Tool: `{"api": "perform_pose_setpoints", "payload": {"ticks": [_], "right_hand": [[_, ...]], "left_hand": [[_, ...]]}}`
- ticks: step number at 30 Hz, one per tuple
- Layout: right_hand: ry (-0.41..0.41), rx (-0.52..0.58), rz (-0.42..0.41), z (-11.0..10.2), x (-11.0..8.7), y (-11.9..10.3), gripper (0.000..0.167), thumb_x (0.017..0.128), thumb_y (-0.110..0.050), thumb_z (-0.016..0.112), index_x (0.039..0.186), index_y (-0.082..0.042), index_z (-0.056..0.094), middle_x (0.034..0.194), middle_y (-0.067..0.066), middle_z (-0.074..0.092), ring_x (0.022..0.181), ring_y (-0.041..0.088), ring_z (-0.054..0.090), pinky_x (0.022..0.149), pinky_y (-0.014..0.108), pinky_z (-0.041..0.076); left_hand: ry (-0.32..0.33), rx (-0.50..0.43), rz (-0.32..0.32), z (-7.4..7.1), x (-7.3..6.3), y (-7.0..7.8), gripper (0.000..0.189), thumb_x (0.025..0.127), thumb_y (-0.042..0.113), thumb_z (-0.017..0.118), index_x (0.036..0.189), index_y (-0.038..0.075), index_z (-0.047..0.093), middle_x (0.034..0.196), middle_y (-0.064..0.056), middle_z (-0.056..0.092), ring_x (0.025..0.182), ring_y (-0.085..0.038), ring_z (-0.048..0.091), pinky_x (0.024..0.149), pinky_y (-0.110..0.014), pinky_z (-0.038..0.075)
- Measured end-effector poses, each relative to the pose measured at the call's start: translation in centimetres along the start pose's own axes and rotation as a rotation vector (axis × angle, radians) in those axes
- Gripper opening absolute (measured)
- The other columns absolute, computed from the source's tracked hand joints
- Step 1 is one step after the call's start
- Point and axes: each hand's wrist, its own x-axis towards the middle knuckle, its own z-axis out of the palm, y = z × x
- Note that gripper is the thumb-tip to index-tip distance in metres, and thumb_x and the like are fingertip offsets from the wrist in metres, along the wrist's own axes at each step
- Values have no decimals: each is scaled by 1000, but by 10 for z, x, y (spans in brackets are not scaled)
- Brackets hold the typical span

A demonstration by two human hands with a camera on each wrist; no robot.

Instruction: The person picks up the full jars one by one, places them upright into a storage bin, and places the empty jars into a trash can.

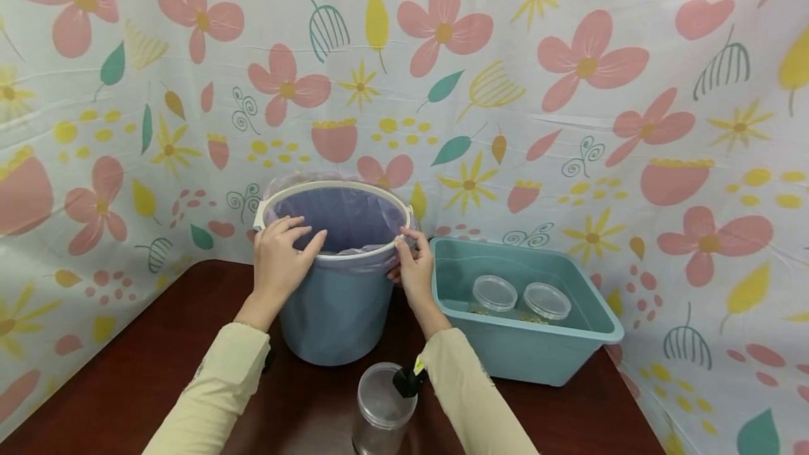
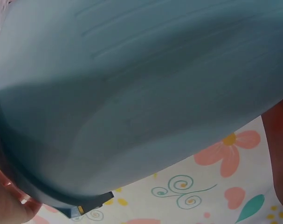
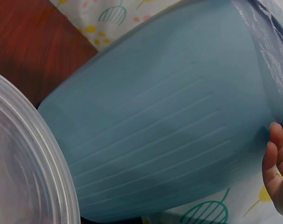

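Note:
A blue-grey trash bin [image 1: 338,314] stands upright on the table, lined with a thin purple bag [image 1: 335,213] that folds out over the top. A white ring [image 1: 335,184] sits around the bin's mouth over the bag. My left hand [image 1: 278,258] rests on the ring's front left, fingers spread and thumb extended over the opening. At the right side my right hand [image 1: 415,269] holds the ring's edge between thumb and fingers, some fingertips below the rim. In the right wrist view, fingers [image 3: 270,158] lie beside the bin wall; the bag's edge shows crinkled.
Right of the bin stands a teal basin [image 1: 524,346] holding two clear round-lidded containers [image 1: 495,293]. A clear lidded jar [image 1: 385,399] stands at the table's front, close to my right forearm. Behind the dark red table [image 1: 208,314] hangs a flower-patterned sheet [image 1: 442,125].

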Motion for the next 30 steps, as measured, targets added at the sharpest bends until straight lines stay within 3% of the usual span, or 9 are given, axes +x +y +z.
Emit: {"api": "perform_pose_setpoints", "payload": {"ticks": [8,12,20,30], "right_hand": [[-9,-22,2,-1,0,-1,24,90,-16,52,112,-7,55,48,8,49,33,16,47,34,31,39],[-12,-24,11,-1,0,-1,24,90,-16,52,112,-6,55,49,9,50,34,20,48,34,32,40],[-21,-14,38,-1,-2,-11,24,91,-9,50,113,-1,53,54,27,48,40,40,47,35,28,39],[-9,-26,18,-1,0,-2,25,91,-16,51,113,-5,54,51,21,49,35,22,47,34,28,39]], "left_hand": [[14,-50,43,-3,-7,1,24,77,16,69,92,-3,70,102,-18,63,104,-34,51,91,-51,31],[55,-83,76,-6,-14,5,24,77,13,68,95,-3,68,102,-17,62,105,-32,51,90,-49,32],[160,-192,161,-8,-33,20,21,73,5,67,93,-3,69,99,-16,64,104,-30,53,87,-46,35],[144,-244,195,-8,-58,33,27,77,15,63,98,-3,66,100,-14,63,105,-30,52,87,-42,36]]}}
